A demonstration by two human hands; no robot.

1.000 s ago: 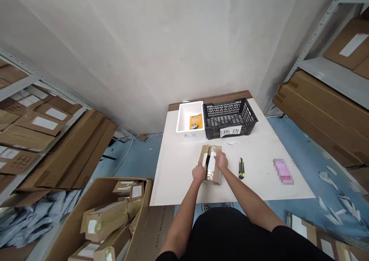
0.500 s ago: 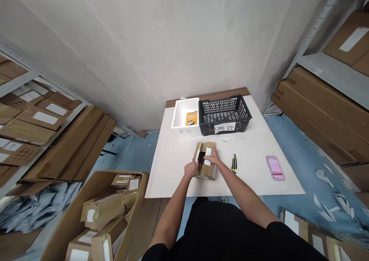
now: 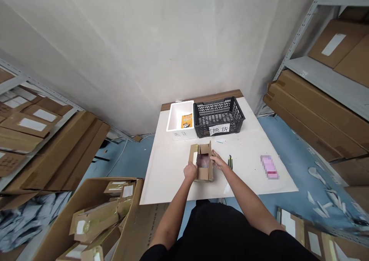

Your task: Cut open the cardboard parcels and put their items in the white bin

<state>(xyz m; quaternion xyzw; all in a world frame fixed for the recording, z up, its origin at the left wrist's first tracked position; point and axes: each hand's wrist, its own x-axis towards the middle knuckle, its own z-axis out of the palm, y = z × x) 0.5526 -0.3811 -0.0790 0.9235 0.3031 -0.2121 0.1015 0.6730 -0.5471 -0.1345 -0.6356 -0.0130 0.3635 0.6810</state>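
Observation:
A small cardboard box (image 3: 203,173) stands on the white table (image 3: 173,165) with its top flaps spread apart and something pale showing inside. My left hand (image 3: 190,171) is closed on the box's left flap and wall. My right hand (image 3: 218,161) grips the right flap, fingers curled over its edge. A black and yellow utility knife (image 3: 230,161) lies just right of my right hand.
At the table's back stand a white foam box (image 3: 176,124) holding an orange packet and a black plastic crate (image 3: 219,117) with a label. A pink object (image 3: 270,167) lies at right. A big carton of parcels (image 3: 95,218) sits at lower left. Shelves of cartons flank both sides.
The box's top flaps, closed a second ago, have been pulled apart by both hands and now stand open, showing the inside.

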